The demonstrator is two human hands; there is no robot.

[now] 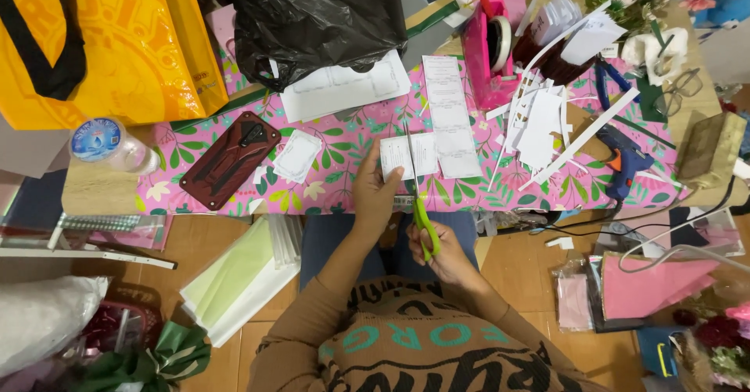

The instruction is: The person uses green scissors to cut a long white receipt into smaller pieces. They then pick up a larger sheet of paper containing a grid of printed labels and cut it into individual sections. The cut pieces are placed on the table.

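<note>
Centrally, I see the left hand (375,193) pinching a white paper card (408,156) flat over the floral sheet (328,181), steadying it while the right hand (445,255), fingers curled through green scissors (418,196), cuts its near edge.

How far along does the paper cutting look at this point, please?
Done: a heap of white strips and offcuts lies on the floral wrap. In hand: the left hand holds a small white sheet while the right hand works green scissors into it. Left: a long sheet and a larger one lie apparently uncut.
</note>
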